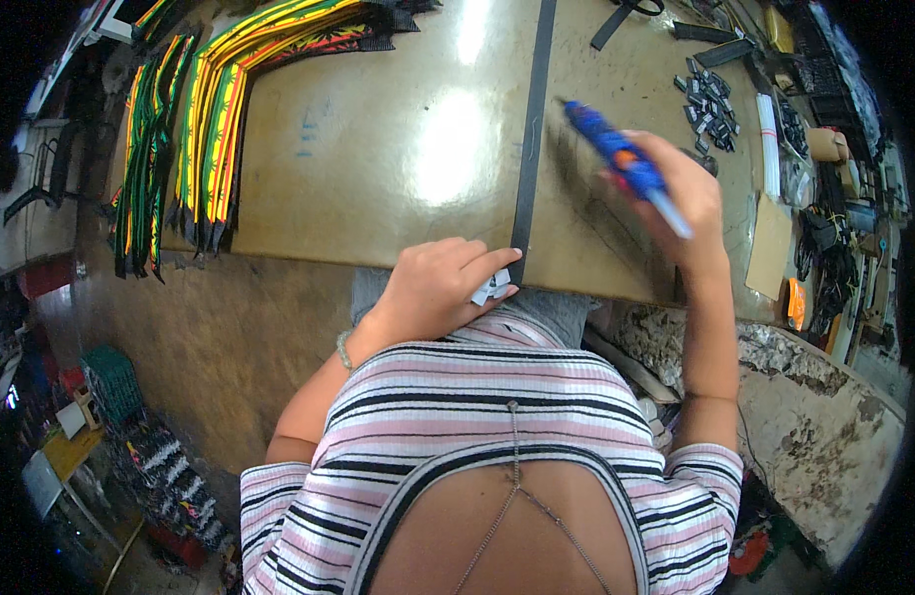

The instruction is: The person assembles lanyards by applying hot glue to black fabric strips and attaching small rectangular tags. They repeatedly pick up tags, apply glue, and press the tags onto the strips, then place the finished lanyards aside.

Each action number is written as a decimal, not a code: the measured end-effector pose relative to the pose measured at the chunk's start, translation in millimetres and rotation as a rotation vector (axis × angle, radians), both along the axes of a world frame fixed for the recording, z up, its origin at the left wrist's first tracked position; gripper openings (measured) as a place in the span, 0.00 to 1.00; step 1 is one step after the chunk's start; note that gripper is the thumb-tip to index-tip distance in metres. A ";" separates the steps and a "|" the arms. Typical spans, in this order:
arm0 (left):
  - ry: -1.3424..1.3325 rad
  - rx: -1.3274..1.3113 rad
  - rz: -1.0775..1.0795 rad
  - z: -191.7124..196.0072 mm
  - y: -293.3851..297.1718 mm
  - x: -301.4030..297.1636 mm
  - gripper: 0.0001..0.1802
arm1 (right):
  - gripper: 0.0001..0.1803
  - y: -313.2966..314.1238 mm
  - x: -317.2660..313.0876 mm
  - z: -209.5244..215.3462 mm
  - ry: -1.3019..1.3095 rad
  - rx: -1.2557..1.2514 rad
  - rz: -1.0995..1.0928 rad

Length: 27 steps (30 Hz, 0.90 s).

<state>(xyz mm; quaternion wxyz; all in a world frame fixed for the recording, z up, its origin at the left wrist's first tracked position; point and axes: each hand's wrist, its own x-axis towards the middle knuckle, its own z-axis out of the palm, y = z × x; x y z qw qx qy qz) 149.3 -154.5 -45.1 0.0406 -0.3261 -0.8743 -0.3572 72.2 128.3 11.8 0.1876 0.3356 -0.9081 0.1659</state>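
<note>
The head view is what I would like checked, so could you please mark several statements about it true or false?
1. The right hand holds a blue glue gun. True.
2. The left hand is at the far side of the table. False: it is at the near edge, by the black strap.
3. Patterned straps lie on the table's right side. False: they lie on its left side.
4. Small dark pieces lie right of the black strap. True.
5. Small pale pieces are in the left hand. True.

the blue tool [598, 134] and right hand [684, 193] are showing blurred, the left hand [440, 283] is partly covering small white pieces [491, 289], and the black strap [533, 129] is running beyond the upper edge.
</note>
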 end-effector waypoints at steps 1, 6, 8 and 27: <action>0.002 -0.003 0.002 1.9 -0.1 -0.4 0.23 | 0.22 11.7 9.0 -0.4 0.100 -0.090 -0.189; -0.120 0.247 0.036 14.2 -14.4 -5.4 0.24 | 0.28 175.2 52.9 -23.2 0.156 -0.350 -1.210; -0.118 0.385 0.093 21.7 -34.9 -21.6 0.20 | 0.33 266.0 84.7 -53.9 0.151 -0.370 -1.557; 0.253 0.175 1.197 79.4 -186.0 -160.5 0.19 | 0.26 125.8 93.9 71.4 -0.147 -0.849 -1.088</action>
